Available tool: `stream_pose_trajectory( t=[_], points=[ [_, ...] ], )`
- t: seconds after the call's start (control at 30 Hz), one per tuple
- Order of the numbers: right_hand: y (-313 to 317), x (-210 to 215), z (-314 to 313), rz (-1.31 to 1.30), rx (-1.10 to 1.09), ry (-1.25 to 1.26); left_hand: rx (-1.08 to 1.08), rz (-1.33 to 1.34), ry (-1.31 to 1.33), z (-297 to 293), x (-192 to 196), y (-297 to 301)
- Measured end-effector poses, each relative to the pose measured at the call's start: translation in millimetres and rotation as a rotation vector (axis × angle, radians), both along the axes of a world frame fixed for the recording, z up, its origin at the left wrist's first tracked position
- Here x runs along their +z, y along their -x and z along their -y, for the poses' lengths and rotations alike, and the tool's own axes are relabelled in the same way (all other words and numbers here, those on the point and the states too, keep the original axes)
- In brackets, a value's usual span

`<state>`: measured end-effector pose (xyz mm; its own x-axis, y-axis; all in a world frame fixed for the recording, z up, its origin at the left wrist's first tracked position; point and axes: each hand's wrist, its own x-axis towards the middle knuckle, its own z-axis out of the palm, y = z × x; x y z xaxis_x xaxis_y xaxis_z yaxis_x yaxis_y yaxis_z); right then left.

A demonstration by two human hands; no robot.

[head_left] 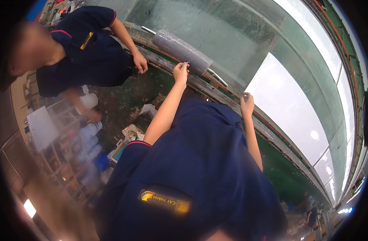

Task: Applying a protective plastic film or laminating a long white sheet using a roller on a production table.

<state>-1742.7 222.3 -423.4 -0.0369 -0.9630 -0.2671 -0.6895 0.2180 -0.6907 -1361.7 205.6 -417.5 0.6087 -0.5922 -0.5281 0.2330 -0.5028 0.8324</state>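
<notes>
A grey roll of film [180, 49] lies across the near edge of a long greenish table [200, 20], with a metal rod [217, 77] sticking out at both ends. My left hand [180, 73] is closed in a pinch against the near side of the roll; a small dark bit shows at the fingertips, too small to name. To the right, my right hand [247, 105] has its fingers curled together at the table edge, close to the near corner of a white sheet [288, 96]. Whatever those fingers hold is hidden.
At the left a co-worker in a dark shirt [87, 48] stands by the table, one hand [140, 63] hanging near its edge. Behind are a white bucket [87, 102], shelves with containers [63, 156] and crumpled scraps [134, 132] on the green floor [124, 96].
</notes>
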Motion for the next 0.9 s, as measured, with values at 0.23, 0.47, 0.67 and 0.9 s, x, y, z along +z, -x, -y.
stream_pose_trajectory(
  t=[0.23, 0.47, 0.67, 0.9],
  points=[
    [-14, 8, 7, 0.043, 0.036, 0.02, 0.166, -0.238, 0.025, -1, 30, -6],
    [-13, 3, -3, 0.038, 0.034, 0.016, 0.079, -0.225, -0.124, -4, 34, -21],
    [-6, -7, -19, 0.036, 0.012, 0.007, 0.101, -0.239, -0.356, -12, 22, -20],
    [-9, -4, -27, 0.021, 0.027, -0.037, -0.134, 0.515, 0.124, -18, -14, -26]
  ],
)
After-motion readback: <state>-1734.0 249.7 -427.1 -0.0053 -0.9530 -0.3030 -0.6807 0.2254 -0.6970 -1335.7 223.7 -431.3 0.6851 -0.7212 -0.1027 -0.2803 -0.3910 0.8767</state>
